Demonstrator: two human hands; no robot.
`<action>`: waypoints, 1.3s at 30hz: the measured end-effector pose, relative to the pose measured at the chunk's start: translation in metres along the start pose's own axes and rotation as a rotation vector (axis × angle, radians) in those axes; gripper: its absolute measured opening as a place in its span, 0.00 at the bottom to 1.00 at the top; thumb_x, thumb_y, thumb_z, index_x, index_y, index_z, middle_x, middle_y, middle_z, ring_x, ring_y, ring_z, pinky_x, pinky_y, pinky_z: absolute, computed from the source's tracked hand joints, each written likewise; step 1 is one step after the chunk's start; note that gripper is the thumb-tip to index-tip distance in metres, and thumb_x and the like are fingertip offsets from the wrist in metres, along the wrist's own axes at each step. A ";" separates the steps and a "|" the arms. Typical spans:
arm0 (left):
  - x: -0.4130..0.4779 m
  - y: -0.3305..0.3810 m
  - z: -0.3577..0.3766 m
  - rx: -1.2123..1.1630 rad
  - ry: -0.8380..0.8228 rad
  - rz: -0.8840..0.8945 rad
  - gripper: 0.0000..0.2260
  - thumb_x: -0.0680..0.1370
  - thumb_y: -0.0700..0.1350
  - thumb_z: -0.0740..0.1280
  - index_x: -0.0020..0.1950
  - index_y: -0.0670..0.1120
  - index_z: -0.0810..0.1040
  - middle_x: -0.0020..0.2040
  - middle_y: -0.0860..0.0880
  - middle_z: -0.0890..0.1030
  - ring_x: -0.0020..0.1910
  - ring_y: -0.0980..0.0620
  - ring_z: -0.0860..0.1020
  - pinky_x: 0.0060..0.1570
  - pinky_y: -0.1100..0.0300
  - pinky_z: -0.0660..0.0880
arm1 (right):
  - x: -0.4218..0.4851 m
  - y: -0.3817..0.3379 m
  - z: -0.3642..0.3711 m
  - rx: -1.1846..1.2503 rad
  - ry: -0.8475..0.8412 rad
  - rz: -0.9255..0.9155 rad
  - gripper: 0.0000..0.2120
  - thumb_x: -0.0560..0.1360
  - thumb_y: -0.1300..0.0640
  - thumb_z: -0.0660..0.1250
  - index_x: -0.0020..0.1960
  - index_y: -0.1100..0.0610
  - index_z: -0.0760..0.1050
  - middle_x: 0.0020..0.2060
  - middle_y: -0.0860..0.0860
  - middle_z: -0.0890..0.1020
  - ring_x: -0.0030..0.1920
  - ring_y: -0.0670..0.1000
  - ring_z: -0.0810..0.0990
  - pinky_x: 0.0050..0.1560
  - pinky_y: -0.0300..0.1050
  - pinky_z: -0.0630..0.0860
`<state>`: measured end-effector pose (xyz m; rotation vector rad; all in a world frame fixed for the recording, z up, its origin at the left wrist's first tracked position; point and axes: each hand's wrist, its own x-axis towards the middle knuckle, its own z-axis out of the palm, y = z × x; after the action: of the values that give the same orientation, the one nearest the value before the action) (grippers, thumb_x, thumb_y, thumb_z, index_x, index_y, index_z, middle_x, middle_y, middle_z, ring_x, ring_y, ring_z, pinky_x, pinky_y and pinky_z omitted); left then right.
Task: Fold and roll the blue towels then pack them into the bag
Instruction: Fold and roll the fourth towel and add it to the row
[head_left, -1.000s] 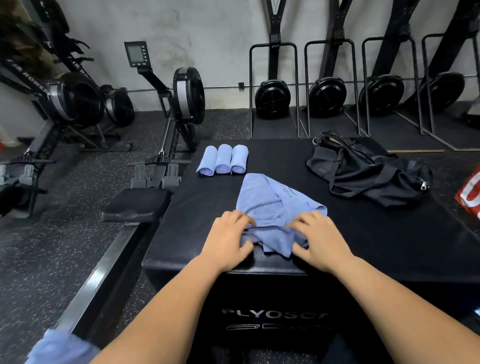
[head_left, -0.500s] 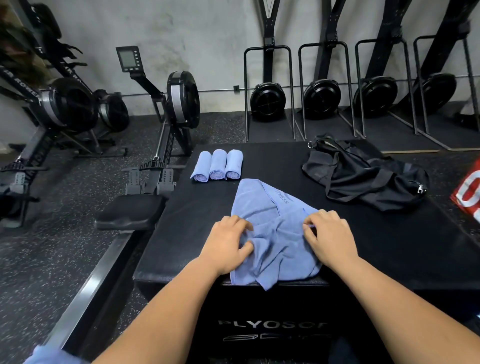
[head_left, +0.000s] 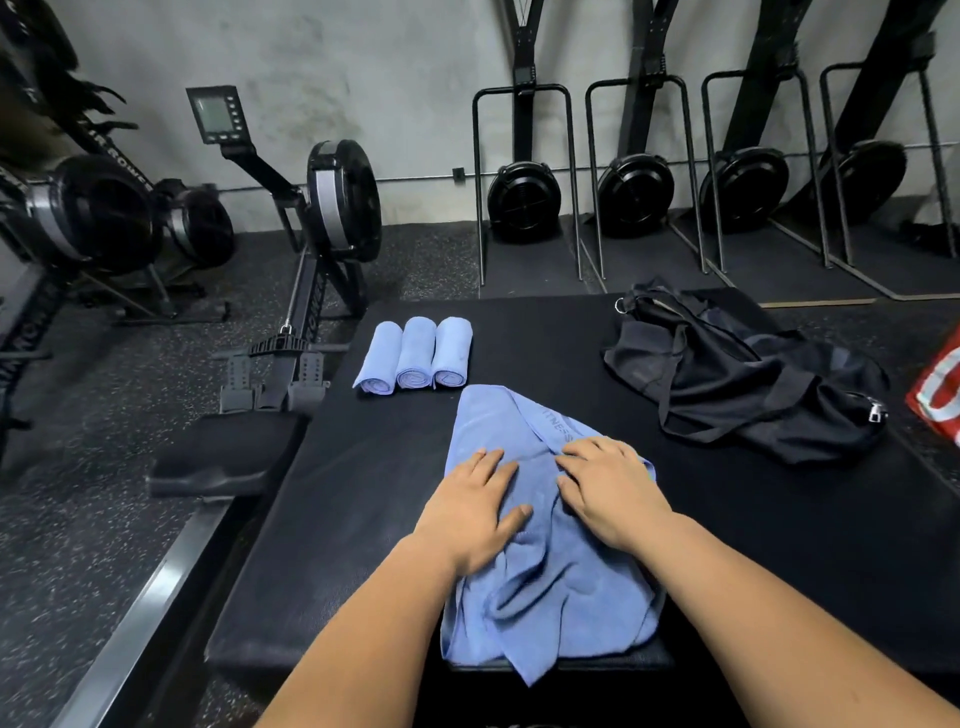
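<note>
Your soft, rumpled blue towel lies in the lower centre of the frame on the matte, pebbled black box top, its near corner drooping over the front edge. Three tight rolled towels sit side by side just beyond it, and the limp, crumpled black bag slumps well apart at right. Your left hand and right hand lie palm-down on the cloth, fingers straight and slightly spread, pressing it flat, gripping nothing, close together mid-towel.
</note>
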<state>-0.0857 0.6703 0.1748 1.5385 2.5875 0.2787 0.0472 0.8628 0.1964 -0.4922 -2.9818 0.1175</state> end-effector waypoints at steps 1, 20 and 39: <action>-0.002 -0.002 0.006 0.012 0.024 -0.009 0.33 0.84 0.67 0.49 0.86 0.52 0.55 0.86 0.49 0.51 0.85 0.49 0.45 0.83 0.52 0.46 | 0.007 0.007 -0.002 -0.003 0.039 0.004 0.23 0.84 0.44 0.52 0.67 0.48 0.79 0.68 0.44 0.78 0.69 0.52 0.72 0.72 0.50 0.65; -0.020 0.008 0.000 0.184 0.121 -0.096 0.33 0.81 0.71 0.48 0.78 0.54 0.67 0.76 0.50 0.67 0.76 0.45 0.64 0.74 0.49 0.62 | 0.013 0.005 0.027 -0.024 0.014 0.471 0.28 0.84 0.42 0.52 0.81 0.53 0.61 0.79 0.58 0.63 0.79 0.58 0.60 0.75 0.54 0.61; -0.018 -0.001 0.006 0.018 0.272 0.001 0.31 0.84 0.67 0.54 0.82 0.51 0.65 0.82 0.48 0.63 0.83 0.45 0.57 0.80 0.45 0.58 | 0.002 0.023 0.018 0.094 0.238 -0.089 0.18 0.81 0.46 0.66 0.69 0.49 0.78 0.74 0.52 0.72 0.72 0.59 0.71 0.69 0.57 0.71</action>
<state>-0.0767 0.6544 0.1689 1.6092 2.7970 0.4988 0.0497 0.8840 0.1769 -0.3358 -2.7455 0.1769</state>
